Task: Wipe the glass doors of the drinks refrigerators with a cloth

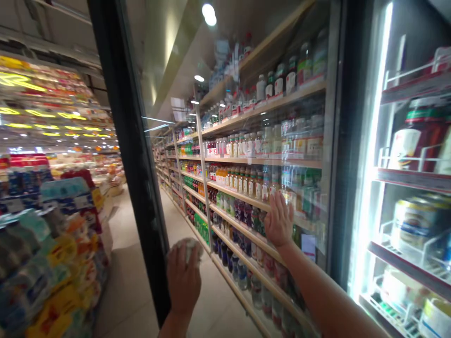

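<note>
A glass door (225,117) with a dark frame (132,155) swings out in front of me. My left hand (183,277) is low on the glass beside the frame's left edge, pressing a pale, crumpled cloth (196,245) under its fingers. Higher and further right, my right hand (280,220) is held up against the glass, its fingers stretched out and nothing in it. Bottles on long shelves (243,185) show through the pane, partly mixed with reflections. A small pale label (308,247) is on the glass right of my right hand.
On the right, a lit cooler (405,180) holds jars, bottles and tubs on wire-fronted shelves. Stacked packaged goods (59,253) stand at the left, blurred. Between them and the door runs a tiled aisle floor (123,281). Yellow lights (35,112) hang farther back.
</note>
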### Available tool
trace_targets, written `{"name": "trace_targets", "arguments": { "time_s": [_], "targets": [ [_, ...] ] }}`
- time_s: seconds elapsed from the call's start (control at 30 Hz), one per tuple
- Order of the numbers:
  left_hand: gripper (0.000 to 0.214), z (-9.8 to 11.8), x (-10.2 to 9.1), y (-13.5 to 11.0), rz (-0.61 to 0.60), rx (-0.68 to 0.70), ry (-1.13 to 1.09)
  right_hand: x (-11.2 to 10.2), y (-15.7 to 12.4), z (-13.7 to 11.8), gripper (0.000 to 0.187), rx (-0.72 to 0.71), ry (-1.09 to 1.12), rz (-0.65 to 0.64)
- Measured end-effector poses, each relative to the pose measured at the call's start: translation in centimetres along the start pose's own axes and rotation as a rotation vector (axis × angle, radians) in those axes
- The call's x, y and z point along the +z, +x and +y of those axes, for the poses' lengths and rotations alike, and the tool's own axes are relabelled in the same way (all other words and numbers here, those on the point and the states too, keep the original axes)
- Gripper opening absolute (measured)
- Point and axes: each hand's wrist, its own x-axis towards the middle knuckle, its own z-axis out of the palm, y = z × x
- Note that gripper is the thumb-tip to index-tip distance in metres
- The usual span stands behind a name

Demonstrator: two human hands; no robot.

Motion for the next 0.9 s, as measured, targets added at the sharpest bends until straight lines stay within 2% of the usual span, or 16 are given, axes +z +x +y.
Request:
{"name": "trace_targets", "arguments": {
  "time_s": [0.1, 0.23, 0.27, 0.33, 0.43, 0.5, 0.6, 0.67, 0.73, 0.8, 0.9],
  "targets": [
    [0.080, 0.3, -0.1, 0.5, 0.022, -0.074, 0.025, 0.0, 0.1, -0.1, 0.066, 0.000, -0.008, 0.009],
    [0.082, 2.3, 0.3, -2.6, -0.143, 0.066, -0.086, -0.1, 0.2, -0.2, 0.067, 0.005, -0.011, -0.006],
    [0.081, 2.3, 0.4, -2.9, -0.152, 0.079, -0.096, -0.1, 0.2, -0.2, 0.067, 0.003, -0.008, -0.007],
    [0.082, 1.8, 0.3, -2.1, -0.114, 0.041, -0.071, -0.1, 0.2, -0.1, 0.068, 0.000, -0.003, -0.005],
    [0.084, 0.7, 0.0, 0.4, -0.008, -0.053, -0.015, 0.0, 0.2, -0.1, 0.069, -0.005, -0.003, 0.006],
    [0.085, 0.8, 0.2, 0.4, 0.012, -0.087, -0.010, 0.0, 0.2, -0.1, 0.069, -0.010, -0.010, 0.014],
    [0.085, 2.5, 0.9, -3.8, -0.071, -0.058, -0.068, 0.0, 0.2, -0.1, 0.069, -0.006, -0.013, 0.005],
    [0.082, 3.5, 1.2, -7.2, -0.181, 0.049, -0.147, 0.0, 0.2, -0.1, 0.068, -0.001, -0.007, -0.003],
    [0.081, 3.7, 1.3, -8.6, -0.237, 0.102, -0.173, 0.0, 0.1, -0.1, 0.068, -0.001, -0.002, -0.009],
    [0.082, 3.2, 1.1, -7.2, -0.216, 0.068, -0.151, 0.1, 0.1, -0.1, 0.067, 0.001, -0.007, -0.011],
    [0.087, 2.4, 0.7, -2.4, -0.102, -0.009, -0.074, 0.1, 0.2, -0.1, 0.065, 0.004, -0.018, -0.014]
  ]
}}
